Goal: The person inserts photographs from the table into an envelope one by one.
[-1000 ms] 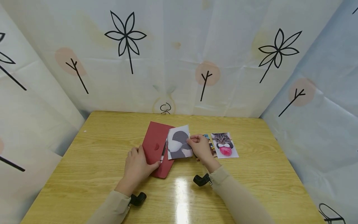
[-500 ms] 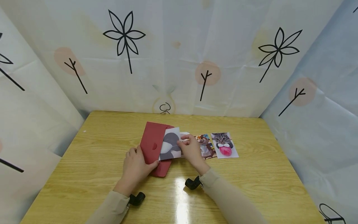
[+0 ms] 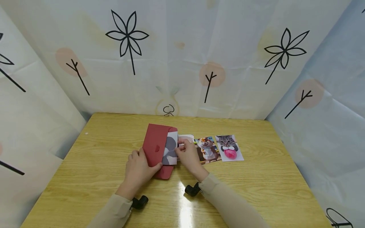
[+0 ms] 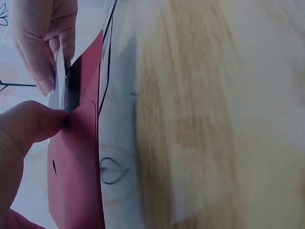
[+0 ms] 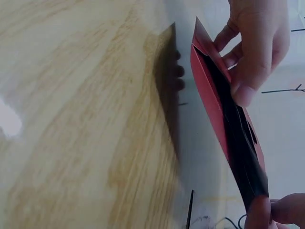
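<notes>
My left hand [image 3: 139,169] grips a red envelope [image 3: 155,139] by its near left side, with the thumb at the mouth. A grey-and-white picture card [image 3: 170,147] sticks out of the envelope's right side, its left part hidden inside. My right hand [image 3: 188,156] pinches that card's outer edge. In the left wrist view, the left thumb [image 4: 35,121] presses beside the opening. The right wrist view shows the envelope [image 5: 205,81] tilted above the table, with its mouth gaping and dark inside.
To the right on the wooden table [image 3: 256,190] lie a pale card [image 3: 186,137] partly behind the right hand, an animal-picture card [image 3: 208,150] and a cat card [image 3: 229,148]. Printed cloth [image 3: 176,63] hangs around the table's back and sides.
My right hand has moved left, sliding the grey-and-white card into the envelope's mouth. The cards behind it have come into sight. The left hand keeps its grip.
</notes>
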`<action>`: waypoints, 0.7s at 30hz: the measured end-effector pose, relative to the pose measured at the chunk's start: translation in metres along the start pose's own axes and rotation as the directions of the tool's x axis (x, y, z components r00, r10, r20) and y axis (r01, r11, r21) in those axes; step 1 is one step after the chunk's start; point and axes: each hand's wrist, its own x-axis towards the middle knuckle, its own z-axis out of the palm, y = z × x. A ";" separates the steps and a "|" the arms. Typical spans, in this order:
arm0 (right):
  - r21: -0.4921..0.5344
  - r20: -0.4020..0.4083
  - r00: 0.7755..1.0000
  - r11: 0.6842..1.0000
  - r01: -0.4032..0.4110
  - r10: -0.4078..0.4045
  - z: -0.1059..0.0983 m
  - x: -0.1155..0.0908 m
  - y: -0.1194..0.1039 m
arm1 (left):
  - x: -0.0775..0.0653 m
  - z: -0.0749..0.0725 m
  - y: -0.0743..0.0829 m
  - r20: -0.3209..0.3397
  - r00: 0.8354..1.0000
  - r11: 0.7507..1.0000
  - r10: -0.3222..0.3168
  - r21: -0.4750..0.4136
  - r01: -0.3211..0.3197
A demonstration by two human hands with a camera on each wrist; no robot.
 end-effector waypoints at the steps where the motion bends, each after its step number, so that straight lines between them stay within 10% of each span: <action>1: 0.012 0.014 1.000 1.000 -0.001 0.000 0.001 0.000 0.000 | 0.000 0.000 0.000 0.001 1.000 1.000 -0.002 0.000 0.002; 21: 0.121 0.255 0.966 0.990 -0.074 0.041 0.024 -0.012 0.004 | 0.000 -0.001 0.002 0.002 1.000 1.000 -0.003 0.001 0.003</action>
